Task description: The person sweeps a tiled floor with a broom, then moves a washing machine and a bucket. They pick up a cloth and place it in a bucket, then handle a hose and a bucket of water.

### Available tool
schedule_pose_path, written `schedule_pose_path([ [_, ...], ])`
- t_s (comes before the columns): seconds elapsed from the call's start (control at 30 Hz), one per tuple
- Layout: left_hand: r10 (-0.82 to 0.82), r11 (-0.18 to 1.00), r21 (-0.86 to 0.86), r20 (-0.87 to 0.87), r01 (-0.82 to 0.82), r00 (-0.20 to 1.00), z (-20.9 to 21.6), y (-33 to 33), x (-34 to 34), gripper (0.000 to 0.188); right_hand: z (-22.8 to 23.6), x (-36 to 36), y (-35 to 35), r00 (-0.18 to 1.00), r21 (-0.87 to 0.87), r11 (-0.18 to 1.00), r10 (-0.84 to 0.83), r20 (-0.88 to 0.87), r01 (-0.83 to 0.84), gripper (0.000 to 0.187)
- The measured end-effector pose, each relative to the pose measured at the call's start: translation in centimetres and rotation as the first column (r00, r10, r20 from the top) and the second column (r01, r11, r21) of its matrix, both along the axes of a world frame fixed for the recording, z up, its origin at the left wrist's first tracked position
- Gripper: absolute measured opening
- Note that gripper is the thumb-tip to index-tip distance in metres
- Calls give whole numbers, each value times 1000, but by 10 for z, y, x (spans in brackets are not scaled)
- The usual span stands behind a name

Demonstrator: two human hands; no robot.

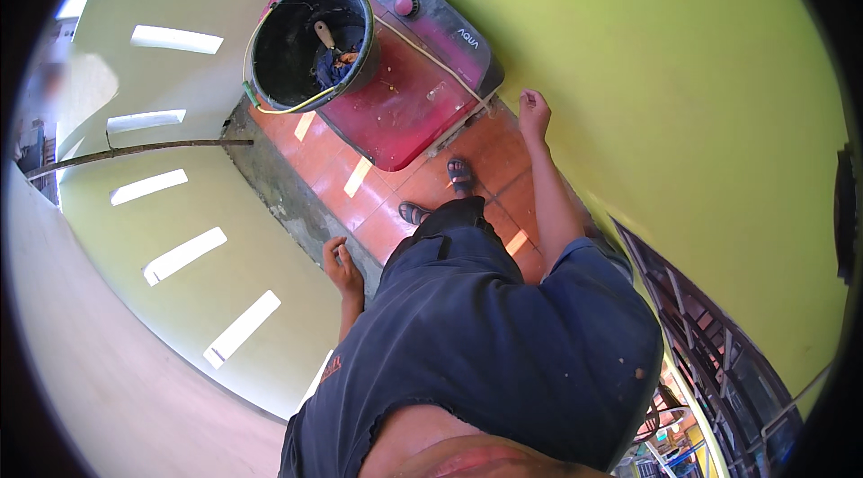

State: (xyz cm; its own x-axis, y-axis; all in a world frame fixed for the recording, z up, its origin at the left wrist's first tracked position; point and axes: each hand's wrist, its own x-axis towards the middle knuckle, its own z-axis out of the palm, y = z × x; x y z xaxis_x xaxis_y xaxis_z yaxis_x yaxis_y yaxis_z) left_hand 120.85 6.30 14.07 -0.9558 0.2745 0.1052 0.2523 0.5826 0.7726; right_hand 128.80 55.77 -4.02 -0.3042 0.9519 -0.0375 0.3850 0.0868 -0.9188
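Note:
My left hand [342, 269] hangs beside my hip near the low grey wall base, its fingers loosely bent and apart, with nothing in it. On the other side, my right hand [534, 115] is raised close to the green wall, fingers curled in and no object showing. Ahead of me stands a red washing machine [404, 114] with pink knobs on a dark panel. A black bucket [270, 56] rests on its top, apart from both hands. Inside the bucket lie a wooden-handled tool [324, 34], its working end hidden, and a crumpled blue cloth [331, 70].
Orange floor tiles [503, 150] lie under my sandalled feet. A yellow-green wall [647, 74] runs close along the right, with a dark metal grille [710, 325] lower down. To the left is a pale wall [180, 235] with slots; a thin pole [153, 149] juts across it.

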Motion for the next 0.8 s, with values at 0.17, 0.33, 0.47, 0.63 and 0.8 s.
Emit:
schedule_pose_path([
  [0.17, -110, 993, -41, -12, 109, 994, 12, 22, -16, 22, -1, -11, 10, 986, -39, 998, 49, -158, -56, 25],
  [0.33, -103, 995, -22, -35, 102, 994, 21, 31, -26, 23, 33, -37, 28, 971, -70, 991, 94, -221, -111, 28],
  [0.47, 12, 999, 50, -59, -9, 998, 21, 23, -42, 22, 54, -47, 29, 967, -22, 993, 108, -232, -116, 28],
  [0.63, 155, 980, 139, -59, -145, 986, 20, -9, -61, 21, 51, -44, 4, 966, -106, 993, 15, -258, -44, 27],
  [0.8, 236, 946, 240, -46, -218, 971, 12, -30, -83, 22, 36, -26, -39, 983, -34, 994, -109, -145, 105, 29],
])
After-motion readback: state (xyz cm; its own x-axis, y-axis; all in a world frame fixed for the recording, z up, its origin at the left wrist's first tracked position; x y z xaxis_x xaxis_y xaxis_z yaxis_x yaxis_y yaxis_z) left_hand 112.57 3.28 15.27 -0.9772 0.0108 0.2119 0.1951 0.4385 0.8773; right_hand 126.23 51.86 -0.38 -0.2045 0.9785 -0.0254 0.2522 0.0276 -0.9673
